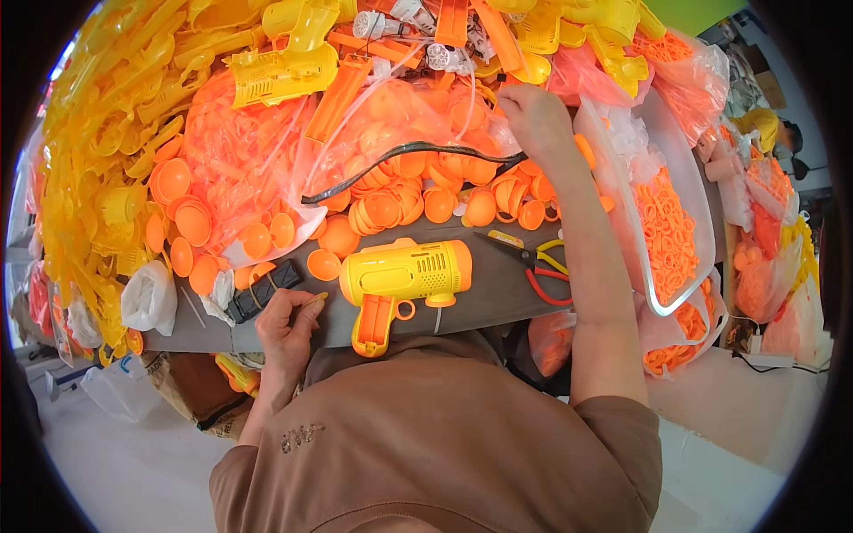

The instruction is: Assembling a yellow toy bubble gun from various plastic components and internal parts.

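Note:
A yellow and orange toy gun [404, 271] lies on its side on the grey work surface in front of me, its orange handle toward my body. My left hand [286, 320] is closed left of the handle, thumb and forefinger pinched on a small thin yellowish piece I cannot make out. Beside it lies a bundle of black strips [264, 291]. My right hand [536, 124] reaches to the far side, closed at the fingertips among orange parts [453, 22] and white motor-like units [444, 59]; what it grips is hidden. Cutting pliers [533, 259] with red and yellow handles lie right of the gun.
Yellow shells [115, 133] heap up at the left. Orange cups [391, 204] spill from clear bags across the middle, behind a black cord-like strip [400, 153]. A clear bin [702, 258] of orange rings stands at the right, close to my right arm.

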`<action>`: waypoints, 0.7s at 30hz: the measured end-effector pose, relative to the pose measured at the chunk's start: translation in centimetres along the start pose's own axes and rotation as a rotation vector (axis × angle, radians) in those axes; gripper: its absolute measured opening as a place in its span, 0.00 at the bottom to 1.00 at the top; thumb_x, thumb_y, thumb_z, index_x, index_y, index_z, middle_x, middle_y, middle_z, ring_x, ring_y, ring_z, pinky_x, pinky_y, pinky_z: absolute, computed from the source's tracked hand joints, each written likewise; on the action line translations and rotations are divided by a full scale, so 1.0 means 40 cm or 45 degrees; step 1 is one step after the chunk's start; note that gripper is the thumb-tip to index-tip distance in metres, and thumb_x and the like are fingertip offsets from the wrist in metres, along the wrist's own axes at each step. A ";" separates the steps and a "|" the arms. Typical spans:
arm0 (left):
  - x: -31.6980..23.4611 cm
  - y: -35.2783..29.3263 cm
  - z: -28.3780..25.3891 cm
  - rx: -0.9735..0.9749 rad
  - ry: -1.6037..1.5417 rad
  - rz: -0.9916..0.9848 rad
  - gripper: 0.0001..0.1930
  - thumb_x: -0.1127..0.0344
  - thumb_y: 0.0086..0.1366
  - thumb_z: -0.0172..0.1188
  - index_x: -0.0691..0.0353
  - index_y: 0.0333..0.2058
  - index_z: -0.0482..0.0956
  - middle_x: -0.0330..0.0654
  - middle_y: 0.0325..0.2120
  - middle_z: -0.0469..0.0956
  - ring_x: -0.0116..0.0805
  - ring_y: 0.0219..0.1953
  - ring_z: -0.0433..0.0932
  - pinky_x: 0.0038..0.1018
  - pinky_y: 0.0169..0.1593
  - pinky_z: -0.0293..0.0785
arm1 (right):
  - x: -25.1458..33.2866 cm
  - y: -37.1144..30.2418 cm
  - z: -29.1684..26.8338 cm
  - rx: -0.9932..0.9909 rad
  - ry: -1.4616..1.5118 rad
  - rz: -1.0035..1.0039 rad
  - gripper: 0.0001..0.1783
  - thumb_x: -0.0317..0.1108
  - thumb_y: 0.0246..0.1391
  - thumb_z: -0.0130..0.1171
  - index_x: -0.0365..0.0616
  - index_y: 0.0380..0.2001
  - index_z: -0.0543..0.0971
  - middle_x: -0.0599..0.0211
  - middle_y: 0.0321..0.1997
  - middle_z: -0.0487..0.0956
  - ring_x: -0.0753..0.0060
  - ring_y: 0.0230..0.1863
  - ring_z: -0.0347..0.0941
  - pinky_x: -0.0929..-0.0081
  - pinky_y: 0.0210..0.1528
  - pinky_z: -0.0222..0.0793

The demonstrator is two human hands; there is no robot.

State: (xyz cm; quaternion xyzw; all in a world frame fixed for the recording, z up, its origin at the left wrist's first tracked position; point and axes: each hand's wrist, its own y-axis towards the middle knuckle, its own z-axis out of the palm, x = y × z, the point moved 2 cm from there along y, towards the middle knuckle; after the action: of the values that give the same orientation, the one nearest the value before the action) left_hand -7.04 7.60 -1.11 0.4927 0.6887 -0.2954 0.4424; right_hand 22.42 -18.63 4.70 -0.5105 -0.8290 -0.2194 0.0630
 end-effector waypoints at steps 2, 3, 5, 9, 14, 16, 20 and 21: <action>0.002 -0.001 -0.002 0.004 -0.064 -0.098 0.02 0.75 0.58 0.58 0.67 0.30 0.74 0.35 0.19 0.73 0.16 0.18 0.67 0.14 0.21 0.61 | -0.001 0.049 0.044 0.110 -0.154 0.031 0.13 0.37 0.52 0.49 0.40 0.33 0.78 0.51 0.29 0.78 0.52 0.34 0.74 0.62 0.37 0.68; 0.000 -0.002 -0.003 -0.003 -0.178 -0.167 0.02 0.74 0.60 0.57 0.66 0.31 0.74 0.34 0.18 0.73 0.16 0.17 0.66 0.14 0.20 0.60 | 0.005 0.064 0.065 0.226 -0.307 0.056 0.13 0.37 0.53 0.47 0.42 0.31 0.78 0.50 0.31 0.78 0.49 0.35 0.74 0.58 0.38 0.68; 0.012 -0.003 -0.004 -0.013 -0.293 -0.234 0.02 0.74 0.61 0.56 0.65 0.33 0.74 0.34 0.18 0.72 0.16 0.16 0.64 0.14 0.20 0.59 | 0.019 0.076 0.083 0.217 -0.304 0.048 0.12 0.34 0.50 0.48 0.38 0.29 0.78 0.49 0.30 0.78 0.49 0.34 0.75 0.57 0.37 0.70; 0.031 -0.007 -0.009 -0.068 -0.213 0.002 0.04 0.74 0.61 0.55 0.66 0.36 0.73 0.35 0.20 0.74 0.16 0.17 0.63 0.13 0.21 0.59 | 0.031 0.090 0.095 0.218 -0.304 0.119 0.12 0.33 0.48 0.50 0.38 0.28 0.79 0.51 0.31 0.79 0.51 0.34 0.77 0.58 0.38 0.71; 0.010 0.000 0.001 -0.065 -0.352 -0.081 0.05 0.75 0.61 0.55 0.67 0.36 0.74 0.39 0.25 0.77 0.17 0.19 0.65 0.13 0.22 0.61 | 0.001 0.102 0.116 0.266 0.046 0.334 0.14 0.41 0.51 0.54 0.44 0.33 0.80 0.53 0.23 0.78 0.55 0.30 0.76 0.62 0.36 0.69; 0.007 0.001 0.000 -0.047 -0.492 -0.077 0.04 0.75 0.61 0.56 0.68 0.34 0.74 0.41 0.26 0.78 0.19 0.18 0.67 0.14 0.22 0.62 | 0.000 0.108 0.120 0.122 -0.022 0.265 0.14 0.42 0.50 0.55 0.44 0.33 0.81 0.53 0.21 0.78 0.58 0.28 0.76 0.64 0.36 0.69; 0.005 0.003 -0.009 -0.043 -0.593 -0.133 0.04 0.74 0.61 0.56 0.68 0.33 0.74 0.41 0.24 0.77 0.20 0.18 0.68 0.15 0.22 0.63 | -0.009 0.108 0.122 0.182 0.105 0.383 0.14 0.42 0.49 0.58 0.44 0.33 0.81 0.55 0.18 0.77 0.60 0.25 0.76 0.65 0.37 0.69; 0.014 0.001 -0.010 -0.046 -0.597 -0.151 0.04 0.73 0.61 0.56 0.68 0.33 0.74 0.41 0.24 0.77 0.20 0.18 0.67 0.15 0.22 0.63 | -0.002 0.107 0.120 0.166 0.140 0.365 0.14 0.42 0.48 0.58 0.43 0.33 0.81 0.55 0.18 0.77 0.60 0.26 0.76 0.65 0.37 0.69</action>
State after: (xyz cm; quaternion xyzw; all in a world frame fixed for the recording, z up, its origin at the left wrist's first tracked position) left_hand -7.18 8.19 -1.43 0.3614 0.6001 -0.4148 0.5808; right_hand 26.77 -15.02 1.67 -0.6057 -0.7554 -0.1813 0.1721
